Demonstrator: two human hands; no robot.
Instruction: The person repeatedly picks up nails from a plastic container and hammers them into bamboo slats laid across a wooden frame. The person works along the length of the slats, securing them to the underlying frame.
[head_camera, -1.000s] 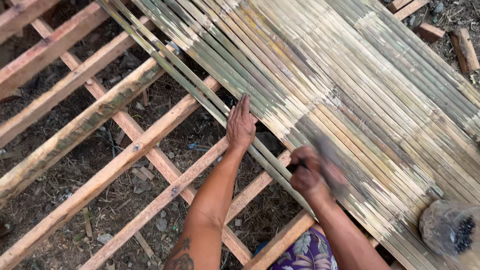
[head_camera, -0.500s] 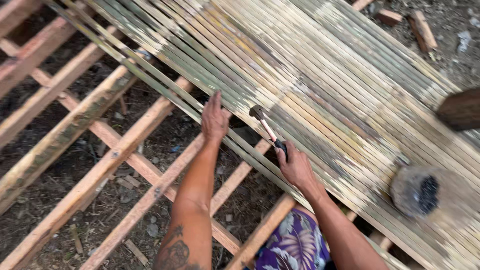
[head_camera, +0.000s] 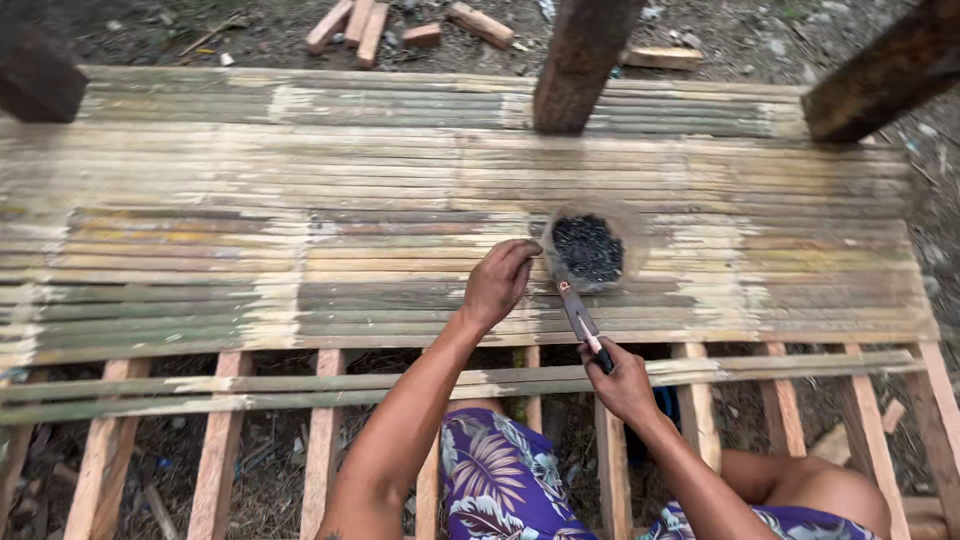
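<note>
My left hand (head_camera: 497, 280) rests curled on the bamboo slat floor (head_camera: 300, 230), right beside a round container of small dark nails (head_camera: 588, 248). Whether its fingers pinch a nail is hidden. My right hand (head_camera: 618, 378) grips the handle of a hammer (head_camera: 575, 305), whose head points up toward the container's near rim. Two loose bamboo slats (head_camera: 250, 392) lie across the wooden joists (head_camera: 326, 440) just in front of the laid slats. My knees in purple floral shorts (head_camera: 500, 480) show at the bottom.
Three dark wooden posts (head_camera: 580, 60) rise at the far edge of the platform. Short wood offcuts (head_camera: 370, 20) lie on the dirt beyond. Open gaps between the joists show littered ground below.
The view has swung to face the slat platform square on. My left hand moved from the slat edge to beside the nail container. My right hand lowered the hammer.
</note>
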